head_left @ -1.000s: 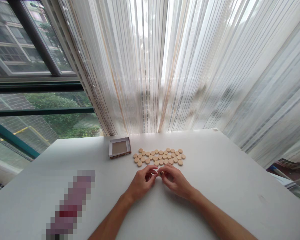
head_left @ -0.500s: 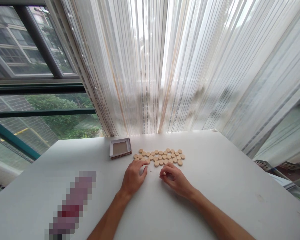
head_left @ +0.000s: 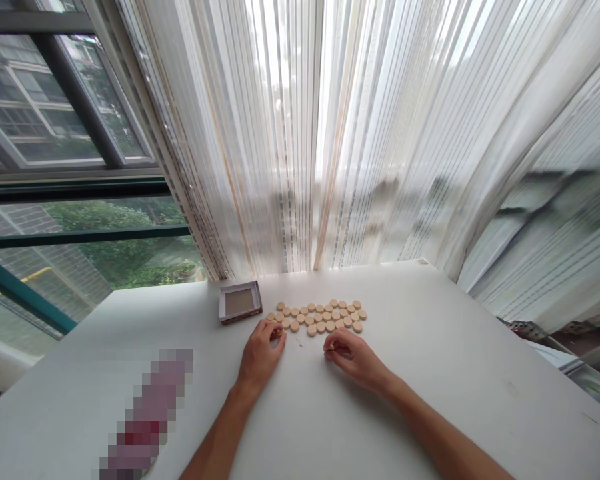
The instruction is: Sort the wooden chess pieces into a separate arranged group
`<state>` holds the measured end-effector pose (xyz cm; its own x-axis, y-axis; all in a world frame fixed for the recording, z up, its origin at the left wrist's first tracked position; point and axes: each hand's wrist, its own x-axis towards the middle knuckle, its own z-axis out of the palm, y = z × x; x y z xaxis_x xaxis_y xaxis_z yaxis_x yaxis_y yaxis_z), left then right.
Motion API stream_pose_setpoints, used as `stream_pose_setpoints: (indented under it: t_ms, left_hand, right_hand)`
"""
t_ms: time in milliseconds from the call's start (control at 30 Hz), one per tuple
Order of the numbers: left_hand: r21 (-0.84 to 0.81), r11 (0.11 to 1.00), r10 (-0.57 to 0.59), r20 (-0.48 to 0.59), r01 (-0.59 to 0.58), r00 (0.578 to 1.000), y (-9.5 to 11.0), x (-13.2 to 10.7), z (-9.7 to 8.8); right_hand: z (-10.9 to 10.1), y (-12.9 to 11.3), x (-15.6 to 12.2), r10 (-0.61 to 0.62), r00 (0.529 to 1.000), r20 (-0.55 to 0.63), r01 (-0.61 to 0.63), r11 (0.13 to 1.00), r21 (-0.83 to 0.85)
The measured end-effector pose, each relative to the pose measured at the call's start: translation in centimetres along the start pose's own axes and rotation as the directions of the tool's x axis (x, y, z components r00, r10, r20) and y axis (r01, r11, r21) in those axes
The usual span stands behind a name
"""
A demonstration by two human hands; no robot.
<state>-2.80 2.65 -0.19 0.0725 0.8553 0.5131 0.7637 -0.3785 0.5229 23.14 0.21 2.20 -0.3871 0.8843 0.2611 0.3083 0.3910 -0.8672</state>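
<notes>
Small round wooden discs lie flat in uneven rows on the white table. My left hand is at the front left end of the rows, thumb and fingertips drawn together around one wooden disc at the edge. The fingers partly cover that disc. To the right, just in front of the rows, my right hand is held in a pinch. A pale edge of a wooden disc shows between its thumb and fingers.
An open shallow box with a brown bottom sits behind my left hand. A pixelated purple-pink object lies at the left of the table. Striped sheer curtains hang along the far edge, beside a window.
My left hand has moved slightly left, and its fingers have closed from a spread reach over the discs into a pinch. My right hand keeps its pinch, nearly in place. The view has shifted slightly.
</notes>
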Motion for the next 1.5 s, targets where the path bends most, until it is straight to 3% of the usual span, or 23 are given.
stream_pose_setpoints:
  t_ms: [233, 367, 500, 700, 833, 1067, 1233, 1500]
  left_hand:
    - [-0.041, 0.998, 0.043, 0.015, -0.042, 0.999, 1.3, -0.2, -0.1]
    - [-0.078, 0.994, 0.085, 0.063, -0.080, 0.994, 2.6, -0.5, 0.0]
    - [-0.126, 0.985, 0.135, 0.128, -0.119, 0.983, 3.8, -0.8, 0.0]
    - [-0.150, 0.981, 0.144, 0.163, -0.120, 0.976, 4.1, -0.8, -0.4]
    - [-0.152, 0.983, 0.132, 0.164, -0.107, 0.978, 4.1, -0.8, -0.4]
    - [-0.170, 0.980, 0.131, 0.176, -0.101, 0.976, 4.2, -0.7, -0.3]
    - [-0.177, 0.980, 0.123, 0.182, -0.091, 0.976, 4.2, -0.7, -0.3]
    - [-0.175, 0.982, 0.110, 0.193, -0.076, 0.975, 4.3, -0.7, -0.5]
  right_hand:
    - [-4.1, -0.6, -1.7, 0.082, 0.996, 0.040, -0.079, 0.994, -0.074]
    - [-7.1, 0.7, -3.9, 0.207, 0.978, -0.035, -0.210, 0.967, -0.146]
    - [-8.7, 1.6, -5.1, 0.260, 0.960, -0.105, -0.279, 0.924, -0.263]
    - [-8.9, 1.8, -4.7, 0.245, 0.945, -0.218, -0.309, 0.889, -0.337]
    - [-8.9, 2.6, -4.4, 0.171, 0.945, -0.280, -0.274, 0.880, -0.388]
    - [-9.9, 3.2, -4.1, 0.174, 0.943, -0.283, -0.272, 0.893, -0.358]
    - [-10.5, 3.1, -1.9, 0.159, 0.941, -0.300, -0.263, 0.900, -0.348]
    - [-8.8, 3.0, 0.8, 0.113, 0.955, -0.275, -0.205, 0.921, -0.332]
